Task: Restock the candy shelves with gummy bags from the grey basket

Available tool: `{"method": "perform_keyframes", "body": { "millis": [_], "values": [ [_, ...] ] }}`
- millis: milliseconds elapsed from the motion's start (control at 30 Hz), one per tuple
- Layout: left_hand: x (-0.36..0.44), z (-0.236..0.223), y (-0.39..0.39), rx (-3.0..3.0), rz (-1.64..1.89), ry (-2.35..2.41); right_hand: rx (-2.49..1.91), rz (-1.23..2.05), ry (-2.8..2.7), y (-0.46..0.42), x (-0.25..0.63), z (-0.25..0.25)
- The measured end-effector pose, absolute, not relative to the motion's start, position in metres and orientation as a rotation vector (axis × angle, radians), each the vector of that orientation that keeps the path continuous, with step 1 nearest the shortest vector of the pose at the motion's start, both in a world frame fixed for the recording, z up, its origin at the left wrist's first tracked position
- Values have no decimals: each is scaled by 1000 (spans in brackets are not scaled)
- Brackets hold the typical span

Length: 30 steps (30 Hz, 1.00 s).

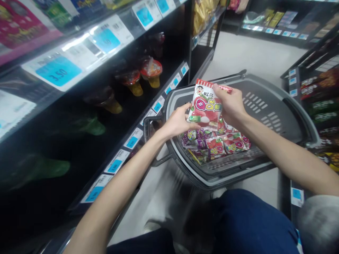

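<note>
A red and white candy bag [205, 106] with a lychee picture is held upright over a grey shopping basket [275, 106]. My left hand [178, 121] grips its lower left edge with closed fingers. My right hand [231, 103] is closed on its upper right corner. Below the bag, several more candy bags [217, 146] in purple, red and green lie in the near corner of the basket.
Dark store shelves stand on the left, with jelly cups [151, 72] and blue price tags [58, 70] along the edges. Another shelf of snacks [320, 91] is on the right. The pale aisle floor [251, 53] runs ahead past the basket. My knees in dark trousers [246, 222] are below.
</note>
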<state>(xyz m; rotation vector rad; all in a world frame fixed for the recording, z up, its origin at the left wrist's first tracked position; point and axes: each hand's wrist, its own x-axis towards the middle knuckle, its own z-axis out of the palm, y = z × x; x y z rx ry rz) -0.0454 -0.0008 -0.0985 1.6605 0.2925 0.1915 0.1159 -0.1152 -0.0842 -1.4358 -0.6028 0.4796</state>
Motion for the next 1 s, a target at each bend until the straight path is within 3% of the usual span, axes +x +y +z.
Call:
{"method": "perform_keyframes", "body": {
  "millis": [1000],
  "values": [
    [-46, -98, -1, 1737, 200, 240, -1429, 522, -607, -114, 123, -88]
  ]
}}
